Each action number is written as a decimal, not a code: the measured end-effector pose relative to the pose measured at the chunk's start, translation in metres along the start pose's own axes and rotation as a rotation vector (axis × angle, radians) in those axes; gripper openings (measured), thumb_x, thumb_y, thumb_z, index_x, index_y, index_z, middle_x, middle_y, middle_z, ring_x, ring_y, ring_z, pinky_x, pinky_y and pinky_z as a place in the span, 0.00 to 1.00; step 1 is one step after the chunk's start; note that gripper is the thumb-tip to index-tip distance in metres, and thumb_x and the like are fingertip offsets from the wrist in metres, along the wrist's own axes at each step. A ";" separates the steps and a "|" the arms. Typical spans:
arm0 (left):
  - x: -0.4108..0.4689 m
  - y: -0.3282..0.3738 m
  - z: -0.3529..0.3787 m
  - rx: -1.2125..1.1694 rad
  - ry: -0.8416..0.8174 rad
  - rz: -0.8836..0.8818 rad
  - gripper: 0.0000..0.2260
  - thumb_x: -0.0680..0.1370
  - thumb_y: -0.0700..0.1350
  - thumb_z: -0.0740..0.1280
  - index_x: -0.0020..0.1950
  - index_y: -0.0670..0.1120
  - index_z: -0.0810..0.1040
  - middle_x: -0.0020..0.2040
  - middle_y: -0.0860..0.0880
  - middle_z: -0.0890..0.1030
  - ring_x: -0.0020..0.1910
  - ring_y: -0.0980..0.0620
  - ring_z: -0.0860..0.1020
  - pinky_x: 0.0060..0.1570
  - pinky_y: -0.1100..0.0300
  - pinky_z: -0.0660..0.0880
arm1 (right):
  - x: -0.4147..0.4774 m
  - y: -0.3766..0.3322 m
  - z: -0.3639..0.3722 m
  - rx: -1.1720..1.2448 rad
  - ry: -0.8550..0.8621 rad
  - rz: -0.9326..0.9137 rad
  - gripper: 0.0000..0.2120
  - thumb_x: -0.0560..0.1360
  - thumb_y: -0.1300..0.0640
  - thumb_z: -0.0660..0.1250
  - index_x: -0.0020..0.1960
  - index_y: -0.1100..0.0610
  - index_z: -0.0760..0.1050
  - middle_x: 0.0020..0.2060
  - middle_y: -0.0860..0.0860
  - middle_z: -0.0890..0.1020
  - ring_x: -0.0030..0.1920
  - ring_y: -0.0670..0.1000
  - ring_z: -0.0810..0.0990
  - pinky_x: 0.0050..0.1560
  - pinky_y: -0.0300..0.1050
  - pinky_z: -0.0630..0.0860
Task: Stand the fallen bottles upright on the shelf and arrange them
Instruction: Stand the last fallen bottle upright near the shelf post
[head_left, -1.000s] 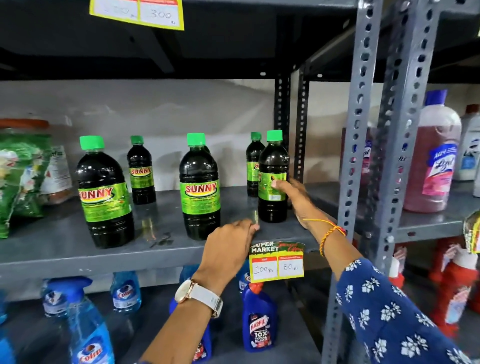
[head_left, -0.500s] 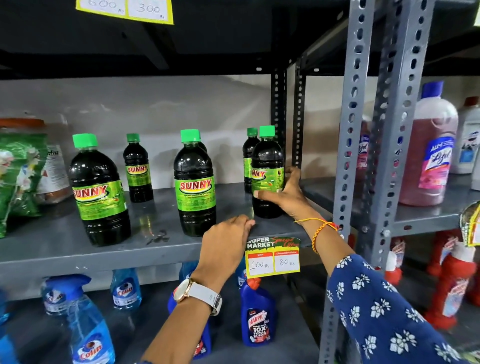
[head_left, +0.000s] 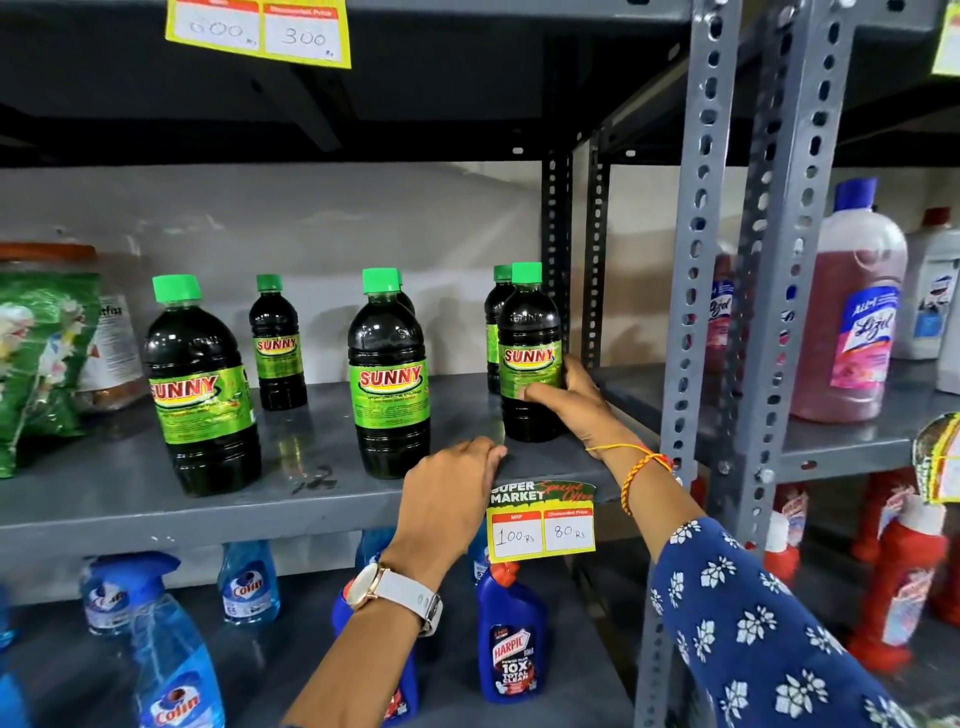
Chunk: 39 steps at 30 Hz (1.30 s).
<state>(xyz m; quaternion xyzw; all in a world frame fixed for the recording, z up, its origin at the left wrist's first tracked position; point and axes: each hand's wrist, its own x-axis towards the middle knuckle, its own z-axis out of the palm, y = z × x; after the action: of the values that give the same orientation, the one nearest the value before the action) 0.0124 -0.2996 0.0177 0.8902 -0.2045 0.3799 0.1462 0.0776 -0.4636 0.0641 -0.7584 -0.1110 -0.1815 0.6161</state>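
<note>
Arranging step: right-end bottle being squared up, nothing lying down in view.

Right hand (head_left: 569, 402) wraps the lower body of the right-end Sunny bottle (head_left: 530, 358), upright near the right post on the middle shelf (head_left: 130, 499), label out. Left hand (head_left: 449, 488) rests loosely curled on the shelf's front lip, holding nothing. Count: six green-capped bottles, all standing; three in front, three behind, two of those mostly hidden. Next move, I judge: release, then even out the front spacing.

The bottles (head_left: 388, 374) were dark with green caps and labels; the shelf (head_left: 130, 499) grey; the sleeve (head_left: 753, 634) blue with white flowers.
</note>
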 end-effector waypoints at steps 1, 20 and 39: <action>0.000 -0.001 0.001 -0.003 0.003 0.000 0.15 0.81 0.52 0.54 0.51 0.45 0.77 0.45 0.45 0.82 0.42 0.42 0.80 0.36 0.55 0.71 | 0.000 -0.001 0.000 0.013 -0.017 -0.001 0.27 0.69 0.62 0.71 0.66 0.58 0.67 0.53 0.52 0.77 0.55 0.52 0.75 0.54 0.42 0.68; 0.001 -0.004 0.004 0.018 -0.022 0.005 0.16 0.81 0.52 0.52 0.50 0.45 0.76 0.45 0.46 0.83 0.41 0.44 0.80 0.37 0.55 0.73 | -0.010 -0.008 -0.001 -0.154 -0.027 0.069 0.29 0.62 0.53 0.75 0.62 0.54 0.72 0.56 0.53 0.80 0.57 0.54 0.78 0.61 0.49 0.72; -0.001 0.005 -0.005 0.013 -0.043 -0.022 0.14 0.82 0.49 0.54 0.53 0.43 0.75 0.50 0.43 0.82 0.45 0.38 0.79 0.38 0.52 0.73 | -0.053 -0.020 -0.012 -0.111 -0.052 -0.035 0.17 0.68 0.63 0.72 0.51 0.50 0.71 0.49 0.50 0.79 0.47 0.46 0.78 0.55 0.42 0.71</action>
<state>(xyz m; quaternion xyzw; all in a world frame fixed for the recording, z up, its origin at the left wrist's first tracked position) 0.0067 -0.3019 0.0206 0.9014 -0.1952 0.3602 0.1403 0.0199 -0.4685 0.0619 -0.7938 -0.1299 -0.1784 0.5667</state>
